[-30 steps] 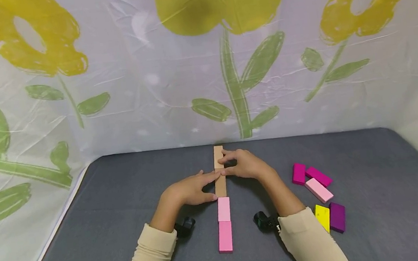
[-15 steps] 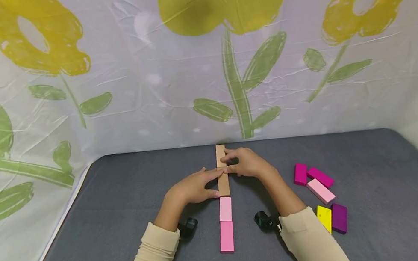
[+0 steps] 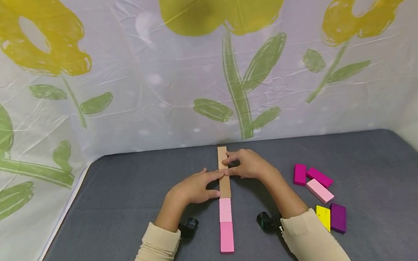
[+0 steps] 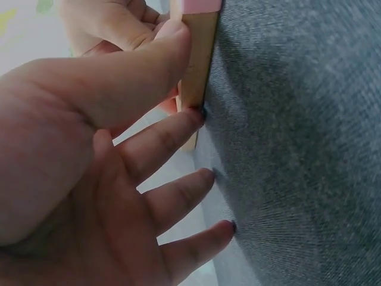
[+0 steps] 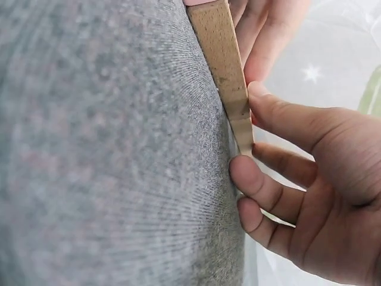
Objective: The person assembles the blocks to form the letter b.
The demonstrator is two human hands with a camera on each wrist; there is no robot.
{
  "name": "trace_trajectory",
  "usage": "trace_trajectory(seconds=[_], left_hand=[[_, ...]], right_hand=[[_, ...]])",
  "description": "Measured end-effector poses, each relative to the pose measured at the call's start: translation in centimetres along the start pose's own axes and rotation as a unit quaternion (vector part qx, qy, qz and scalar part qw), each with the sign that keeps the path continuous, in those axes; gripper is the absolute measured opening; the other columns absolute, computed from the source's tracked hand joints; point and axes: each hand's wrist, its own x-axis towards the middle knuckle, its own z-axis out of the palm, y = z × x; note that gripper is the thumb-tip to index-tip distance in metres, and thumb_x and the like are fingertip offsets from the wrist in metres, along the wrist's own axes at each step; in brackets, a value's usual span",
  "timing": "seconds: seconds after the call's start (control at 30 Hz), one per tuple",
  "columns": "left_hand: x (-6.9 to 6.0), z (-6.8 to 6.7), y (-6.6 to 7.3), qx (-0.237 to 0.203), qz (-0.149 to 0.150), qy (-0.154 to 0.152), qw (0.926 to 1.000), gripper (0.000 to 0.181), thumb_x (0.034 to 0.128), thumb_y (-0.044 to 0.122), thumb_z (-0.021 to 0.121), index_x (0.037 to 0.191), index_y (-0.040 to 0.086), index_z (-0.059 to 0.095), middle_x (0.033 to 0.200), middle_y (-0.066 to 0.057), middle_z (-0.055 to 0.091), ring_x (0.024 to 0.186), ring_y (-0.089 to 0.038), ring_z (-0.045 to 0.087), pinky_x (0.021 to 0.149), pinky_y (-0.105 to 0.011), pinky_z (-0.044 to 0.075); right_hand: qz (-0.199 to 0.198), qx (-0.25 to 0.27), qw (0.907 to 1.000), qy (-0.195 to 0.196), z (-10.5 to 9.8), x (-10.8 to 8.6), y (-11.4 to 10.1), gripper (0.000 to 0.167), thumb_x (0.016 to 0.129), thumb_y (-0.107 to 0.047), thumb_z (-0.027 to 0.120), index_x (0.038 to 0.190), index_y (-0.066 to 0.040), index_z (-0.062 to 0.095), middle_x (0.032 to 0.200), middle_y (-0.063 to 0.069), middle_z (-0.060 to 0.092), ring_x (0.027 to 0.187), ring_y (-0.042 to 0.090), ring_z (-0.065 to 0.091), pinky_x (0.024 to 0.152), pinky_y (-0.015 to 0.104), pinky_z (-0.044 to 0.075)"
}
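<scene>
Two light wooden blocks lie end to end, a near one (image 3: 225, 187) and a far one (image 3: 221, 152). A light pink block (image 3: 224, 210) and a deeper pink block (image 3: 227, 238) continue the row toward me. From the left side, my left hand (image 3: 192, 188) touches the near wooden block with its thumb and fingertips; other fingertips rest on the cloth. On the opposite side, my right hand (image 3: 249, 163) has its thumb against the row near the wooden blocks' joint, its index finger at the far block. Its other fingertips meet the cloth.
To the right lie magenta blocks (image 3: 299, 174), a pale pink block (image 3: 319, 190), a yellow block (image 3: 324, 217) and a purple block (image 3: 337, 218). Behind the dark grey table cloth (image 3: 140, 168) hangs a flowered sheet (image 3: 141, 82).
Both hands keep nearly the same pose on the wooden blocks. The row shifts slightly in view along with the whole scene; the gap between the wooden and light pink blocks looks closed.
</scene>
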Motion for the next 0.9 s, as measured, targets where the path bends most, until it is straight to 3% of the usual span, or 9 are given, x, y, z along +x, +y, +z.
trace_trajectory(seconds=[0.2,0.27,0.37,0.5,0.6,0.73,0.9], left_hand=[[-0.2,-0.4,-0.2,-0.010,-0.016,-0.028,0.9994,0.075,0.0920,0.021,0.075,0.157,0.023,0.037,0.158,-0.010,0.036,0.147,-0.038,0.023,0.110,-0.058,0.030],[-0.2,-0.4,-0.3,-0.014,-0.024,-0.034,0.9990,0.082,0.0888,0.024,0.079,0.157,0.022,0.035,0.158,-0.013,0.034,0.148,-0.036,0.023,0.110,-0.057,0.030],[-0.2,-0.5,-0.3,-0.014,-0.032,-0.036,0.9987,0.094,0.0827,0.030,0.084,0.158,0.018,0.031,0.159,-0.015,0.032,0.148,-0.035,0.023,0.112,-0.055,0.028],[-0.3,-0.4,-0.2,-0.018,-0.040,-0.026,0.9987,0.106,0.0770,0.035,0.088,0.159,0.010,0.026,0.159,-0.022,0.028,0.147,-0.036,0.025,0.113,-0.053,0.027],[-0.3,-0.3,-0.3,-0.018,-0.046,-0.017,0.9986,0.109,0.0758,0.036,0.089,0.159,0.007,0.025,0.160,-0.023,0.025,0.147,-0.037,0.024,0.114,-0.053,0.026],[-0.3,-0.3,-0.4,-0.011,-0.049,-0.012,0.9987,0.105,0.0766,0.037,0.088,0.158,0.008,0.028,0.162,-0.014,0.026,0.149,-0.035,0.019,0.115,-0.053,0.024],[-0.2,-0.2,-0.4,-0.005,-0.048,-0.015,0.9987,0.102,0.0785,0.038,0.086,0.158,0.009,0.030,0.163,-0.008,0.026,0.150,-0.033,0.017,0.115,-0.053,0.022]], right_hand=[[-0.003,-0.007,0.9999,0.009,0.1,0.0,-0.3,0.038,0.089,-0.016,0.077,0.124,-0.004,0.071,0.146,0.017,0.049,0.051,0.018,0.063,0.055,0.027,0.051],[-0.008,-0.017,0.9998,0.011,0.1,-0.1,-0.3,0.038,0.089,-0.018,0.077,0.124,-0.004,0.071,0.146,0.017,0.050,0.054,0.020,0.065,0.062,0.031,0.053],[-0.026,-0.048,0.9985,0.007,0.1,-0.2,-0.4,0.040,0.089,-0.022,0.078,0.125,-0.004,0.071,0.144,0.017,0.052,0.091,0.028,0.071,0.085,0.039,0.053],[-0.031,-0.077,0.9964,-0.017,-0.5,-0.6,-0.6,0.059,0.085,-0.028,0.082,0.134,-0.002,0.062,0.142,0.016,0.055,0.131,0.034,0.050,0.104,0.048,0.041],[0.015,-0.081,0.9949,-0.058,-1.1,-1.0,-1.0,0.084,0.078,-0.033,0.088,0.146,-0.001,0.048,0.147,0.015,0.050,0.137,0.033,0.044,0.108,0.049,0.037],[0.086,-0.103,0.9837,-0.119,-1.4,-1.5,-1.5,0.109,0.070,-0.039,0.092,0.155,-0.004,0.033,0.159,0.013,0.033,0.145,0.030,0.031,0.114,0.047,0.028],[0.100,-0.135,0.9734,-0.156,-0.9,-1.6,-2.2,0.119,0.067,-0.043,0.093,0.158,-0.005,0.026,0.165,0.010,0.018,0.149,0.027,0.021,0.116,0.045,0.024]])
